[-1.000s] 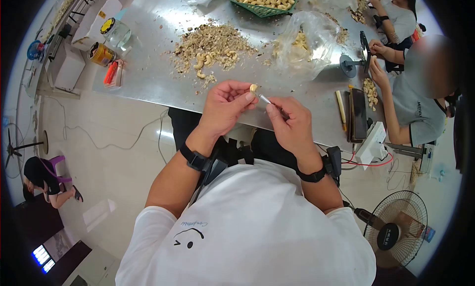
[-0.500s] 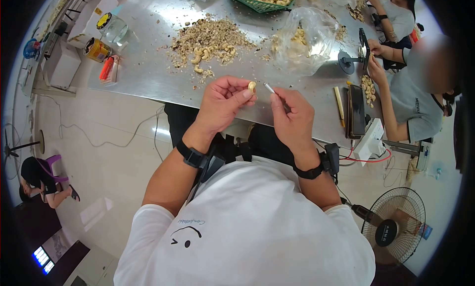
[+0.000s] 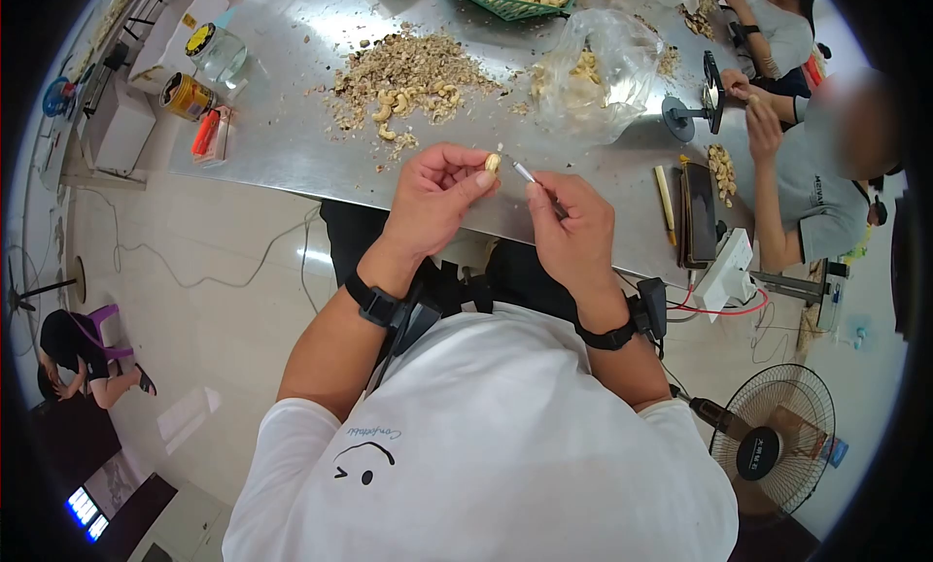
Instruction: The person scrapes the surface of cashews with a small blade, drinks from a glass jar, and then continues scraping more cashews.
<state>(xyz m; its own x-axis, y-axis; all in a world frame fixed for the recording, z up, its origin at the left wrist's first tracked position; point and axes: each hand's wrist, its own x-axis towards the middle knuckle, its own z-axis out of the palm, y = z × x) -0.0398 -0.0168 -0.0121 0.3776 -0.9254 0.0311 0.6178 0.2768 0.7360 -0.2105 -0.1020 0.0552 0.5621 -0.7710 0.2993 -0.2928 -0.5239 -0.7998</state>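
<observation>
Between thumb and forefinger, my left hand (image 3: 434, 195) pinches a pale cashew (image 3: 493, 162). My right hand (image 3: 573, 222) is closed round a slim pen-like craft knife with a silver handle (image 3: 524, 172). The knife's thin tip points at the cashew, right at its side. Both hands are over the table's near edge. Beyond them, a few cashew kernels (image 3: 387, 110) lie at the front of a heap of brown husk crumbs (image 3: 413, 67).
A green basket (image 3: 515, 10) of cashews and a clear plastic bag (image 3: 603, 86) stand farther back on the metal table (image 3: 292, 154). Jars (image 3: 216, 52) are at left. A dark wallet (image 3: 696, 217), power strip (image 3: 729, 272) and seated co-worker (image 3: 812, 188) are at right.
The knife has come closer to the cashew, its tip now beside it. A small pale bit shows above the cashew. The co-worker at right has shifted their hands.
</observation>
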